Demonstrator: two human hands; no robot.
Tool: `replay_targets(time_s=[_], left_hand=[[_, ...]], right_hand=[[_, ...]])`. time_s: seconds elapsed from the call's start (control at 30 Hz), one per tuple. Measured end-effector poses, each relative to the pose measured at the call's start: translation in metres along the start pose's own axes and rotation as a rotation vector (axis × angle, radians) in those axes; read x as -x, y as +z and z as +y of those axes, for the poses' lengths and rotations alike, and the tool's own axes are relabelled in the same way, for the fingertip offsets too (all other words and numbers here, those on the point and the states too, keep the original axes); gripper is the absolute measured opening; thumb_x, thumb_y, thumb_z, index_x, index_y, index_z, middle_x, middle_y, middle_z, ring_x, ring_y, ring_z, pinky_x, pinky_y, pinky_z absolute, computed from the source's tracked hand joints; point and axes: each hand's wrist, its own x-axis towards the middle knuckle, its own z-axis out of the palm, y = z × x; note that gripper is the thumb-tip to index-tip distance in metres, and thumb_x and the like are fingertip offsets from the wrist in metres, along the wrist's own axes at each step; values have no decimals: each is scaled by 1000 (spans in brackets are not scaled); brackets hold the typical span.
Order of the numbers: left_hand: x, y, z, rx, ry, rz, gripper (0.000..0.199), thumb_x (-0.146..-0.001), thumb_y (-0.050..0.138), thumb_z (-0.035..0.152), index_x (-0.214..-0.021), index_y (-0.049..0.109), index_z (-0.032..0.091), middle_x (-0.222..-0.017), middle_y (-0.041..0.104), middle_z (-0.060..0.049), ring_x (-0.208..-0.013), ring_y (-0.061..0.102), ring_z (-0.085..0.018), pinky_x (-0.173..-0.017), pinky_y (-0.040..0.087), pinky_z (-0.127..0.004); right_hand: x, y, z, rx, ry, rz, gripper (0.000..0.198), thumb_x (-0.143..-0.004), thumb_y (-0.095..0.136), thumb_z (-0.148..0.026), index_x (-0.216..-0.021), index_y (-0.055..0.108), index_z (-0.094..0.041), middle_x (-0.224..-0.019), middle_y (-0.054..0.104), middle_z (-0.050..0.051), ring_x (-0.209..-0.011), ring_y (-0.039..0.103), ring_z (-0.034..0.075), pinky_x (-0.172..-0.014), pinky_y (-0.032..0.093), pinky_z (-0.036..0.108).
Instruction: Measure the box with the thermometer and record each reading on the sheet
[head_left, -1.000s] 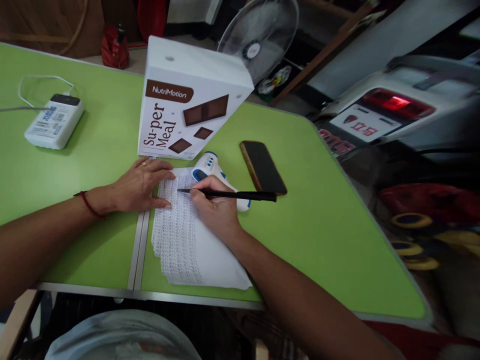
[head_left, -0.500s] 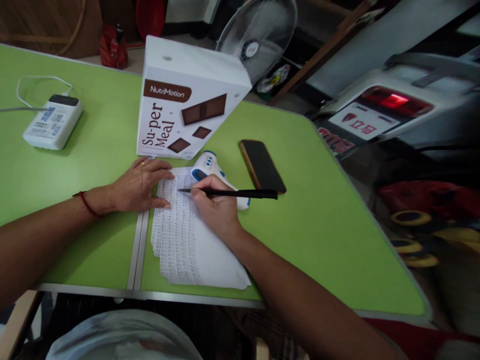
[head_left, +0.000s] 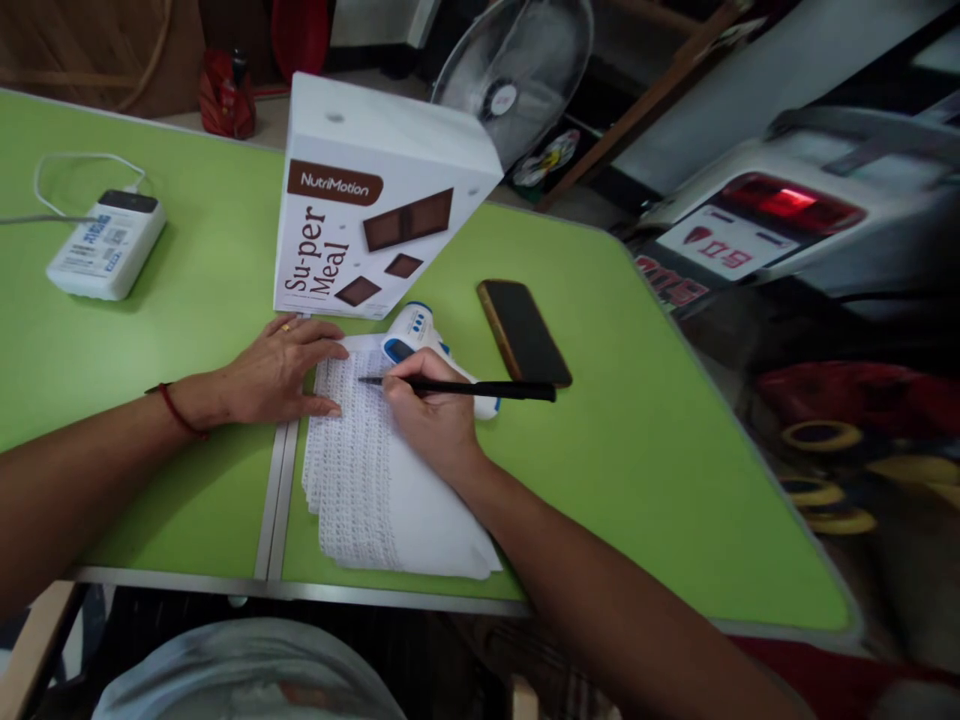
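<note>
A stack of white paper sheets [head_left: 360,490], its left side covered in rows of small handwriting, lies near the table's front edge. My right hand [head_left: 435,415] is closed around a black pen [head_left: 495,389], whose tip points left at the upper part of the top sheet. Fingers spread, my left hand [head_left: 281,372] rests on the table with its fingertips on the upper left edge of the papers. Just behind my right hand lies a white and blue infrared thermometer [head_left: 411,332], partly covered by that hand.
Behind the papers stands a white NutriMotion box [head_left: 330,240]. A smartphone [head_left: 525,330] lies to the right on the green table [head_left: 637,480]. At the left is a white device [head_left: 109,245] with cables. A fan [head_left: 517,80] and a scooter [head_left: 780,210] stand beyond the table.
The pen and my right hand have shifted very slightly to the right. My left hand and the papers stay in place.
</note>
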Motion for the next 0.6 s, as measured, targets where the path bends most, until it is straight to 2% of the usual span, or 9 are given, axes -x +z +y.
replay_targets(time_s=[0.4,0.6], left_hand=[[0,-1,0,13,-11,-7,64,-80,76,58,-126,62,16,-141,58,-17,-129,55,-35,-117,31,-55],[0,0,-1,9,0,2,62,-81,74,60,-125,62,18,-142,58,-16,-128,56,-34,-116,33,-55]], right_hand=[[-1,1,3,-19,-17,93,11,-70,54,-21,-60,53,-25,-55,50,-5,-55,46,13,-53,39,28],[0,0,2,-24,16,48,10,-69,56,-20,-61,54,-24,-55,51,-5,-54,45,13,-53,39,28]])
